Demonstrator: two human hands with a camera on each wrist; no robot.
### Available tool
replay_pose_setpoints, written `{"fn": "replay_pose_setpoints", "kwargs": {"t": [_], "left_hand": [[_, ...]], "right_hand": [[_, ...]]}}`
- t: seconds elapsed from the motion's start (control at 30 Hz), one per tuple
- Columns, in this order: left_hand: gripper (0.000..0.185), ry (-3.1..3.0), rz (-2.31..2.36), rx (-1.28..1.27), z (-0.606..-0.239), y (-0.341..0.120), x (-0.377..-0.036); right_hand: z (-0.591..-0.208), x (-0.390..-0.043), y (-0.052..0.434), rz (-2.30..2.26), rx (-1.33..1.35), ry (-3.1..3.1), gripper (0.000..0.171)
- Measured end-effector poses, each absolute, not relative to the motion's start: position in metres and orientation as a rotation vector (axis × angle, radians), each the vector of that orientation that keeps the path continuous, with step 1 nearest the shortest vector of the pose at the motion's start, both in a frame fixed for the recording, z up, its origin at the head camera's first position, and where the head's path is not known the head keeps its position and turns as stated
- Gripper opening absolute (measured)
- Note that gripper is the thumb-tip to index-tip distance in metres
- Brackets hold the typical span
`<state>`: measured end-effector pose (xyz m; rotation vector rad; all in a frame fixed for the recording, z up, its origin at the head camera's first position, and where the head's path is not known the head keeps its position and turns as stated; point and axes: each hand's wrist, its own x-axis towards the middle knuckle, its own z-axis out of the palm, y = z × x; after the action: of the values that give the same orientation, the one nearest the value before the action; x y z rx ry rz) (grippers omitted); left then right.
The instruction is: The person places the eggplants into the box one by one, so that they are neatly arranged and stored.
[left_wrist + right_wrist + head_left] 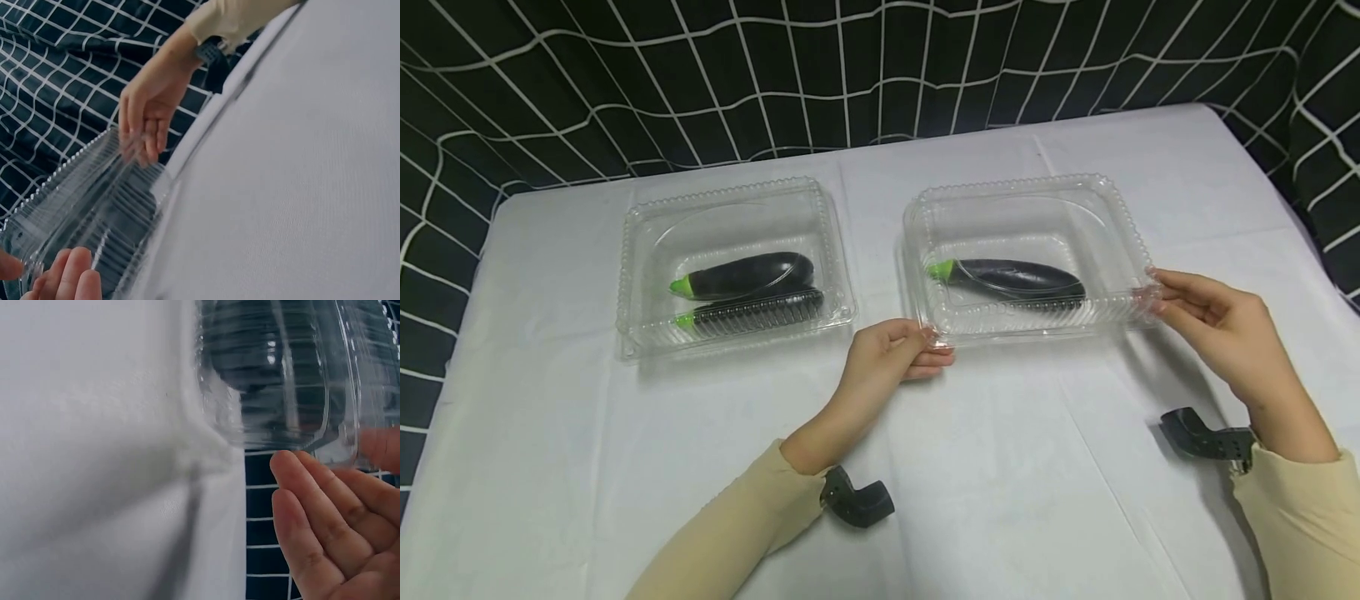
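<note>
Two clear plastic clamshell boxes lie side by side on the white table. The right box (1030, 208) holds a dark purple eggplant (1011, 277) with a green stem. My left hand (929, 340) pinches this box's front left corner, and my right hand (1152, 297) pinches its front right corner. In the left wrist view the box's ribbed wall (81, 200) runs between my left fingertips (69, 275) and the right hand (145, 122). In the right wrist view the box (281, 381) sits just above my right fingers (319, 531). The left box (733, 208), untouched, holds another eggplant (748, 274).
A black cloth with a white grid (850, 75) hangs behind and around the table (1000, 467). The table's left and right edges are close to the boxes. Black wrist camera mounts (857, 498) sit on both forearms.
</note>
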<state>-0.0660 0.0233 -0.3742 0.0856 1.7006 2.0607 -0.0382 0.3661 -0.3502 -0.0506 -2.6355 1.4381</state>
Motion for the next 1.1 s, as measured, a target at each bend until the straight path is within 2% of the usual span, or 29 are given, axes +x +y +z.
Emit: {"fn": "replay_pose_setpoints", "kwargs": {"t": [0.1, 0.33, 1.1], "left_hand": [[0.018, 1.74, 2.048, 0.108, -0.374, 0.023, -0.066], [0.011, 1.799, 2.032, 0.11, -0.371, 0.024, -0.066], [0.01, 1.625, 2.063, 0.078, -0.376, 0.019, -0.067]], "right_hand": [[-0.352, -0.039, 0.364, 1.514, -0.034, -2.582, 0.041], [-0.354, -0.043, 0.355, 1.614, -0.175, -2.513, 0.041], [-0.358, -0.042, 0.349, 1.762, -0.151, -2.351, 0.038]]}}
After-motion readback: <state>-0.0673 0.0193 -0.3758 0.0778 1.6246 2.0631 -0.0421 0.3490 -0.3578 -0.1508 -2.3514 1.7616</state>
